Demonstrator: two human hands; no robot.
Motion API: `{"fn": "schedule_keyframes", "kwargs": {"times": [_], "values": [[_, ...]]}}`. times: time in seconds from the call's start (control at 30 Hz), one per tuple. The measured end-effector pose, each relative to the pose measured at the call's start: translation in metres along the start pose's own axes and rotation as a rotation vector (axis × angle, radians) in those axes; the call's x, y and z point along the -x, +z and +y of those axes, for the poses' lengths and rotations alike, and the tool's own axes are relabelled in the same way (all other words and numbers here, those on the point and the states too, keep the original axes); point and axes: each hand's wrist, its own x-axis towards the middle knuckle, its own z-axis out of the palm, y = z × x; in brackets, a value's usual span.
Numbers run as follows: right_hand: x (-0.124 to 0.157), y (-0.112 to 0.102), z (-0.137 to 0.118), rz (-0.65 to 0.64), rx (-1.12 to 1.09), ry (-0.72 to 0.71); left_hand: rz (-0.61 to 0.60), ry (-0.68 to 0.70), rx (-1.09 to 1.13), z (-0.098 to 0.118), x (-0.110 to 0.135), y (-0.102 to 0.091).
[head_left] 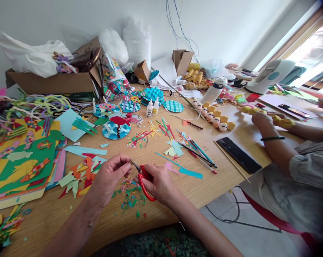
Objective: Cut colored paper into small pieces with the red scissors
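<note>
My right hand (pixel 158 182) is closed around red-handled scissors (pixel 143 178), whose blades point up and left toward my left hand. My left hand (pixel 111 173) is pinched shut on a tiny scrap that I cannot make out, right at the blade tips. Below both hands lies a scatter of small green, red and blue paper snippets (pixel 130 200) on the wooden table (pixel 220 178). Orange and green paper offcuts (pixel 81 175) lie just left of my left hand.
Stacked coloured sheets with fish cut-outs (pixel 22 167) fill the left. Blue wave discs (pixel 115 128), two glue bottles (pixel 152 107), pens (pixel 201 155) and a black phone (pixel 238 155) lie ahead. Another person's arm (pixel 273 142) rests at the right. Boxes and bags line the back wall.
</note>
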Motion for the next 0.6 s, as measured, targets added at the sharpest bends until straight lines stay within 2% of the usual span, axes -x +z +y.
{"fn": "schedule_keyframes", "kwargs": {"times": [0.6], "values": [[0.0011, 0.0016, 0.0001, -0.051, 0.004, 0.014, 0.038, -0.020, 0.036, 0.0041, 0.0038, -0.0030]]}}
